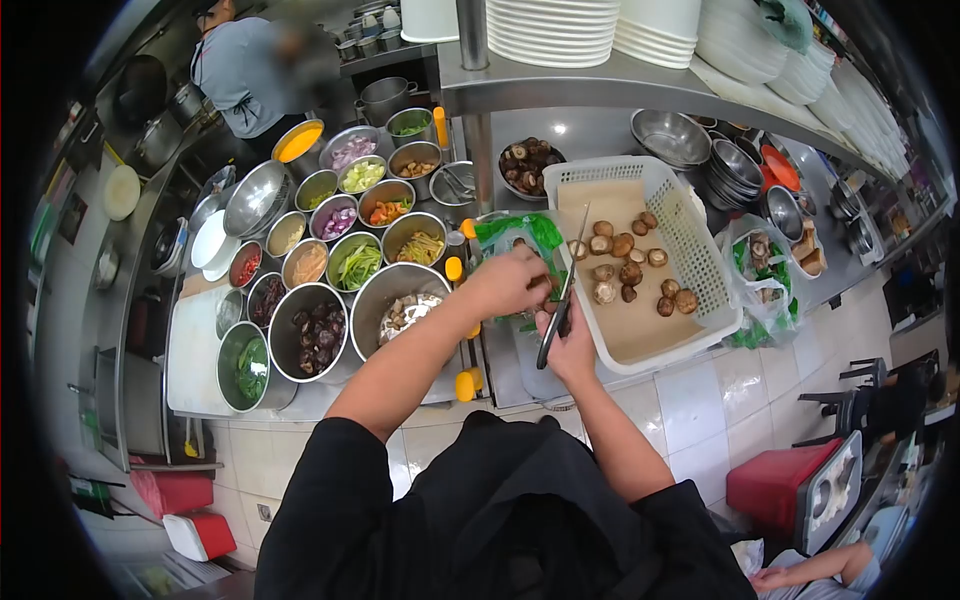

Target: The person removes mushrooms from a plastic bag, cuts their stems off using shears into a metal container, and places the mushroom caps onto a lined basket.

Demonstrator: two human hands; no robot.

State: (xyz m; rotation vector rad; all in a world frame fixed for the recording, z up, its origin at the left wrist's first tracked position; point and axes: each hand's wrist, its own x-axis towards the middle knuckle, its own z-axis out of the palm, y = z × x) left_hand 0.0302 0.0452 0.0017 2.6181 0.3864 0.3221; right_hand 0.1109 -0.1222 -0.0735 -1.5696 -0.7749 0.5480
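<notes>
My right hand [572, 345] grips a knife [566, 290] by its black handle, its narrow blade pointing away from me, beside the basket's left edge. My left hand [508, 285] is over a green and clear plastic bag [535, 232], its fingers curled together; what they hold is hidden. Brown pieces that look like mushrooms show in the bag by my fingers. The white plastic basket [722, 318] stands to the right, lined with brown paper [630, 335]. Several brown-capped mushrooms [631, 273] lie loose on the paper, some with pale undersides up.
Several metal pots of cut vegetables stand left, including dark pieces [315, 345] and a large pot [372, 300]. Behind are a bowl of mushrooms [530, 168] and a steel shelf [590, 85] with stacked dishes. Another bag [765, 270] sits right. A co-worker [240, 75] stands far left.
</notes>
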